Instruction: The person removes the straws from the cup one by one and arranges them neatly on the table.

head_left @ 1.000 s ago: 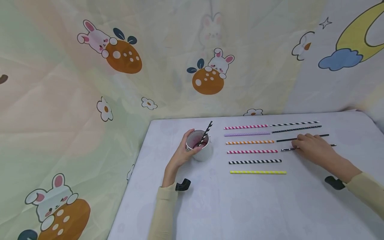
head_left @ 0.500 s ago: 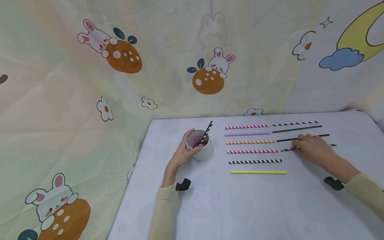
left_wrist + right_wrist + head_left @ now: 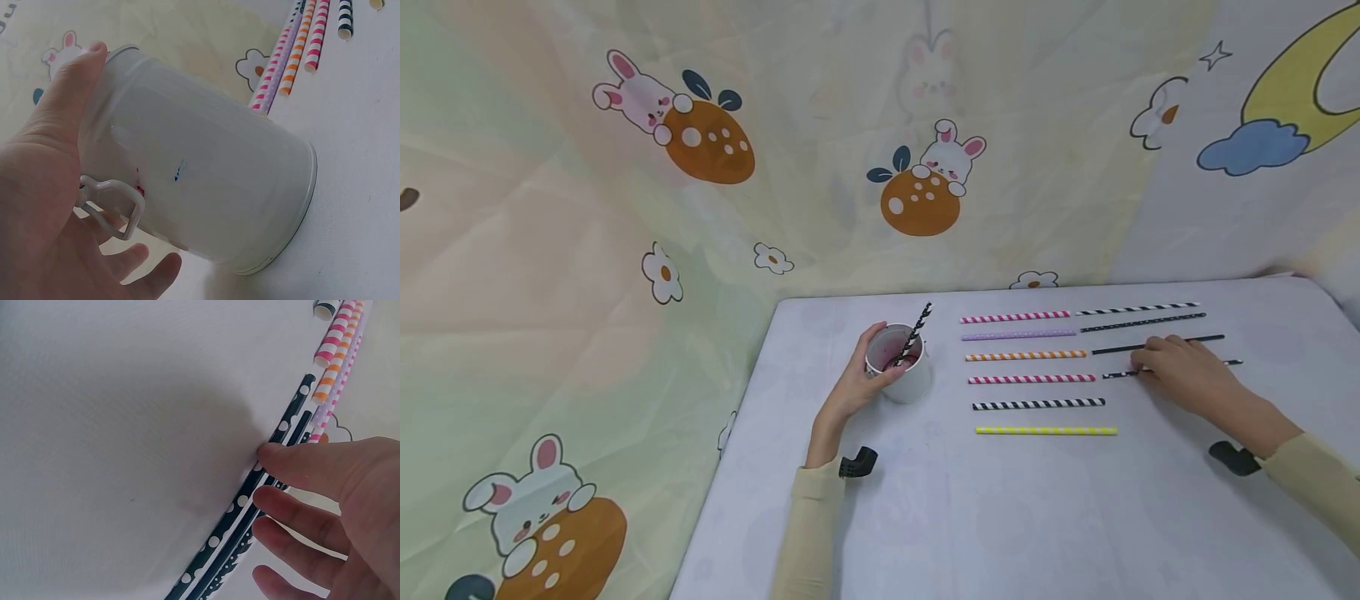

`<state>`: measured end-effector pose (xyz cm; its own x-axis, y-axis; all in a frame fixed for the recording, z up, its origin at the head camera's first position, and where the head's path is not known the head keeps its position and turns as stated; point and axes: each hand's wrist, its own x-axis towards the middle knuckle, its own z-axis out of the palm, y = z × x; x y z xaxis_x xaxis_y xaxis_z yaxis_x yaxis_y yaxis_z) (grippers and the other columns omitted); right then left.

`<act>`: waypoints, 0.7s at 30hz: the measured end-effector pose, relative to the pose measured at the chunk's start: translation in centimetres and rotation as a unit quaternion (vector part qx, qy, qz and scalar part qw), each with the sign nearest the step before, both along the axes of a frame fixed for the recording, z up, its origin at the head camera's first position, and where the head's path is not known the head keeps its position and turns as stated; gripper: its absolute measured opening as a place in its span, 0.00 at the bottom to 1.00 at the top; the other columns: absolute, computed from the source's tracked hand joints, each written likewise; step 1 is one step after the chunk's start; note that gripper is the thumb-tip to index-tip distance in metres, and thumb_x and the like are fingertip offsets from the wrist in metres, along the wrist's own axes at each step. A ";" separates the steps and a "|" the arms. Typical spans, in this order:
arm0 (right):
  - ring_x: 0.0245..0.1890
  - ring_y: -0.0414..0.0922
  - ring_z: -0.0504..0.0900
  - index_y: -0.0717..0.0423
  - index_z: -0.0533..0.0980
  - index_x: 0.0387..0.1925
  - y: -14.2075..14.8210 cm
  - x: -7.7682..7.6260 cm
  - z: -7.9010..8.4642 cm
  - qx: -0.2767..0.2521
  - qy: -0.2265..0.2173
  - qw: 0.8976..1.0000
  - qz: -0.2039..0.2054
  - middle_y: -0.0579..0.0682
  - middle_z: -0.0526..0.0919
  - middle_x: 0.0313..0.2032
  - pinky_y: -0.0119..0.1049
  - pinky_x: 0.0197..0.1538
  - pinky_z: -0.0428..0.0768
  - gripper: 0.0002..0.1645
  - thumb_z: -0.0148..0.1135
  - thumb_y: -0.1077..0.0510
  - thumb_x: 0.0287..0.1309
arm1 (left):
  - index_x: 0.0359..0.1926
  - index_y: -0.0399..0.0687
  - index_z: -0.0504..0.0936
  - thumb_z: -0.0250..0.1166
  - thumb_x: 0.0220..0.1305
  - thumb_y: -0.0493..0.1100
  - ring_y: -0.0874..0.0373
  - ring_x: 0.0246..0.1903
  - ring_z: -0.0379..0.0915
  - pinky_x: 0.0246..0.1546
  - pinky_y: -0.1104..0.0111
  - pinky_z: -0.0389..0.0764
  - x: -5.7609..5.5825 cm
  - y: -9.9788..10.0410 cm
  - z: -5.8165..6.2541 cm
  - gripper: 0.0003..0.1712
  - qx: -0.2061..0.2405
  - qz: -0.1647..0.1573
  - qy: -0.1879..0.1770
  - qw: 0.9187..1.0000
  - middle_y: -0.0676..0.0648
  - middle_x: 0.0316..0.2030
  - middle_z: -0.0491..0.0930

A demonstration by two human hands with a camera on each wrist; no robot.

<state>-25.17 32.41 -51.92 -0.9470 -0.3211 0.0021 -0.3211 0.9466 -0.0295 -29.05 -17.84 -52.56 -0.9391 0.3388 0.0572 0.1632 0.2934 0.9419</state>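
Note:
My left hand point(image 3: 857, 379) holds a small white pail point(image 3: 912, 387) by its rim, with the thumb at the near side and fingers around the far side. A black straw with white marks point(image 3: 919, 325) leans inside it. In the left wrist view the pail point(image 3: 212, 156) looks tilted and shows a wire loop at its side. My right hand point(image 3: 1187, 375) is at a black straw with white dots point(image 3: 214, 542), lying on the table. The thumb and index fingertips lie on either side of this straw. A plain black straw point(image 3: 1116, 349) lies just beyond, close to the other fingers.
Left of the right hand lies a column of straws, among them an orange striped straw point(image 3: 1026, 356), a black striped straw point(image 3: 1037, 405) and a yellow straw point(image 3: 1045, 431). A black dotted straw point(image 3: 1142, 322) lies farther back. A printed cloth point(image 3: 820, 167) hangs behind the table.

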 end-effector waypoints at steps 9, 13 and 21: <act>0.36 0.56 0.80 0.57 0.84 0.37 0.1 0.1 0.0 -0.016 0.004 1.000 0.003 0.54 0.82 0.34 0.57 0.42 0.77 0.08 0.71 0.66 0.53 | 0.75 0.76 0.54 0.72 0.57 0.61 0.44 0.68 0.62 0.67 0.42 0.63 -0.1 -0.1 -0.2 0.50 0.000 -0.001 0.000 1.000 0.48 0.68 0.65; 0.36 0.55 0.80 0.57 0.84 0.37 0.3 0.1 -0.1 -0.021 0.003 1.000 0.002 0.54 0.82 0.34 0.57 0.41 0.77 0.08 0.72 0.65 0.53 | 0.75 0.76 0.54 0.72 0.56 0.63 0.44 0.68 0.63 0.67 0.42 0.64 -0.1 -0.1 -0.2 0.50 -0.003 0.001 0.001 1.000 0.48 0.68 0.65; 0.33 0.53 0.80 0.59 0.84 0.39 0.0 0.0 0.6 -0.031 0.000 0.999 -0.006 0.56 0.82 0.34 0.54 0.39 0.79 0.11 0.74 0.63 0.51 | 0.75 0.74 0.54 0.72 0.57 0.61 0.43 0.68 0.62 0.66 0.42 0.64 0.0 -0.1 -0.2 0.50 -0.005 0.002 0.002 1.000 0.46 0.69 0.65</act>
<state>-25.12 32.46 -51.31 -0.9507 -0.3095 0.0210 -0.3101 0.9465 -0.0889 -29.10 -17.92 -52.72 -0.9399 0.3365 0.0574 0.1657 0.3029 0.9385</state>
